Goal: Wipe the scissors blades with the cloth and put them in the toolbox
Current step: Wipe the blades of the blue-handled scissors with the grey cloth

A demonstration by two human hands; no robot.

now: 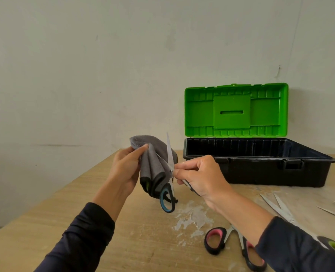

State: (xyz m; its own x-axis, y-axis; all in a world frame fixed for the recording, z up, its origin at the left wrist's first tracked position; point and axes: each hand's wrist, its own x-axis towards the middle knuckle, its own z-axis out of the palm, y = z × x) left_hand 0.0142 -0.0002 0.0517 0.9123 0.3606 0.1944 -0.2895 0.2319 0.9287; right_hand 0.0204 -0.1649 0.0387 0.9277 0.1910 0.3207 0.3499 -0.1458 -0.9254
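Head view, looking down at two hands raised above a wooden tabletop point(64, 222). The right hand point(200, 179) has its fingers point(186, 166) curled around the upper handle of a pair of scissors point(169, 165), pinching near the pivot. The blades are spread apart: one points straight up, the other angles up and left into the cloth point(152, 163). The lower handle loop, black with a blue lining, hangs free below the hand. The left hand point(125, 169) pinches the top of the grey cloth between thumb and fingertips point(144, 148), so the folds hang down just behind and left of the blades, touching the angled one.

Likely risks: the open blades sit close to the left fingers, so a careless wipe toward the edge could nick them. The dangling handle could swing and snap the blades together on the cloth. The loose pinch on the cloth may slip under pressure.

Behind and to the right stands the toolbox point(259, 171), its black tray open and green lid point(236, 109) upright, well apart from the hands. A second pair of scissors point(239, 238) with pink-lined handles lies on the tabletop below the right forearm, with more blades at the right edge. White flaky residue marks the tabletop between them.
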